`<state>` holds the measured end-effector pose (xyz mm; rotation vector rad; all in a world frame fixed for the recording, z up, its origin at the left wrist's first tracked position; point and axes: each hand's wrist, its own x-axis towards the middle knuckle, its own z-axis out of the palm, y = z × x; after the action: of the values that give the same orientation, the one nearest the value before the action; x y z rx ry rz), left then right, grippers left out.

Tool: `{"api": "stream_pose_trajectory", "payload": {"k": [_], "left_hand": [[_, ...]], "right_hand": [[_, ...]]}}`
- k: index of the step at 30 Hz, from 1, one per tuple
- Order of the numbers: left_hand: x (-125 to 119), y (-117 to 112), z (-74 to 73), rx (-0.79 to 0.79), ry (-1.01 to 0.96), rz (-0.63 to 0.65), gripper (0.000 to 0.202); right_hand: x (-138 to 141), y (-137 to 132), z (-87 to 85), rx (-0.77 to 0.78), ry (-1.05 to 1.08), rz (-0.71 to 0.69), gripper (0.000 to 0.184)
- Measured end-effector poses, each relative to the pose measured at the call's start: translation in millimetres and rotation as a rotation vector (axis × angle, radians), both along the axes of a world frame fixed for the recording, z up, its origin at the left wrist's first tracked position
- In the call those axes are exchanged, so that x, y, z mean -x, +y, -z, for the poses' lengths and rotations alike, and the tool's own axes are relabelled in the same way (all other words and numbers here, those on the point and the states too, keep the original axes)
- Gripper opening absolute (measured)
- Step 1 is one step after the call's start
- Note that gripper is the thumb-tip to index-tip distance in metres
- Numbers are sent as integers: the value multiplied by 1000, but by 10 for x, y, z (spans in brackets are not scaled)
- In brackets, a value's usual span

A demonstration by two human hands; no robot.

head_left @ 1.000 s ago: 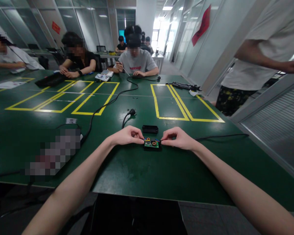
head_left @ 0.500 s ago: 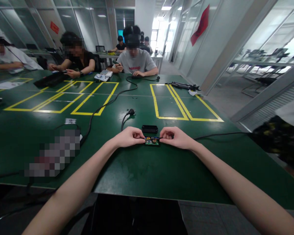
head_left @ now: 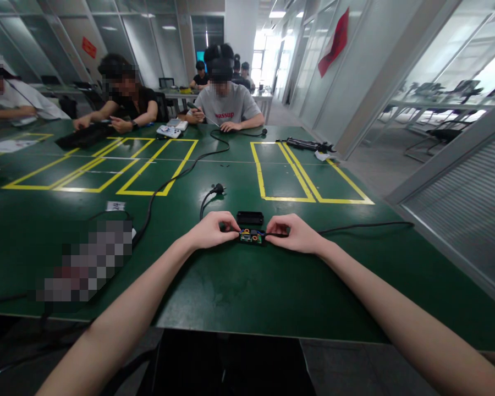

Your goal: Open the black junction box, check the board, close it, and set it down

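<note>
A small green circuit board (head_left: 246, 238) with copper-ringed coils and coloured wires lies in a black case half on the green table. At its left end my left hand (head_left: 212, 230) is closed, thumb and fingertips pinching the black cable. My right hand (head_left: 295, 233) pinches the black cable (head_left: 277, 235) at the board's other end, its remaining fingers curled. Just behind the board rests another black plastic case half (head_left: 249, 219), its hollow side showing, touched by neither hand. Part of each cable end is hidden by my fingers.
A black power plug (head_left: 218, 189) on its cord lies behind my left hand. A blurred-out object (head_left: 88, 261) stands at left with cables. Yellow tape rectangles (head_left: 289, 198) mark the table. Co-workers sit across it; a folded black tripod-like item (head_left: 309, 145) lies far right.
The board now sits down within the black case half, whose dark rim shows around it. Both hands keep their pinch. A person at the right edge has left view; the view shifted slightly.
</note>
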<state>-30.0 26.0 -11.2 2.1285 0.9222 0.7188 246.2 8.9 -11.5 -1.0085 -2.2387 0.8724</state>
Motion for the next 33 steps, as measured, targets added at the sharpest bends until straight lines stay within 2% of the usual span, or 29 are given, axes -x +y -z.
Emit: {"api": "stream_pose_trajectory", "payload": {"k": [5,10,19,23,27,33], "left_hand": [[-2,3,5,-3,-23,35,9],[-6,-12,6,-28,10,12,9],[-12,-20,-5,-33,-3,37,13],[-21,-23,-2,-16,17,-1,8],[-19,-19,-7,76,32,-61,12],[-7,-3,-16,112,-20,-24,11]], "right_hand": [[4,0,9,-100,-85,-15,34],[11,9,15,-186,-143,-14,32],[-17,7,-58,-65,-102,-87,17],[-57,43,-46,-3,-80,-67,19],[-89,67,-64,40,-63,-45,20],[-102,73,-111,44,-66,-49,22]]}}
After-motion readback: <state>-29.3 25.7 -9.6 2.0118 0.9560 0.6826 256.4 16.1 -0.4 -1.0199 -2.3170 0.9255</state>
